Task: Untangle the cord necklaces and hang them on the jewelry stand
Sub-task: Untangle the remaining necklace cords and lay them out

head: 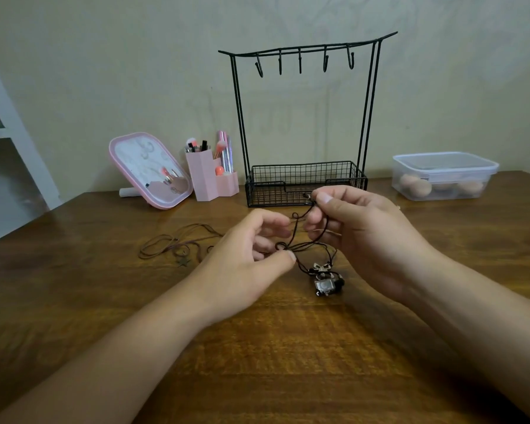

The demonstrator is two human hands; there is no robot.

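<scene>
A black wire jewelry stand [303, 117] with several bare hooks on its top bar stands at the back of the wooden table. In front of it I hold a tangle of dark cord necklaces [300, 244] just above the table. My left hand [251, 258] pinches a knotted loop of the cord between thumb and fingers. My right hand [358, 231] pinches the cord's upper end near the stand's basket. Metal pendants [326, 278] hang from the tangle and touch the table. A brown cord necklace [172, 243] with a star pendant lies loose on the table to the left.
A pink-framed mirror [149, 169] and a pink brush holder [210, 175] stand at the back left. A clear lidded plastic box [444, 175] sits at the back right. A white shelf [10, 139] is at the far left. The wooden table [273, 347] spreads in front.
</scene>
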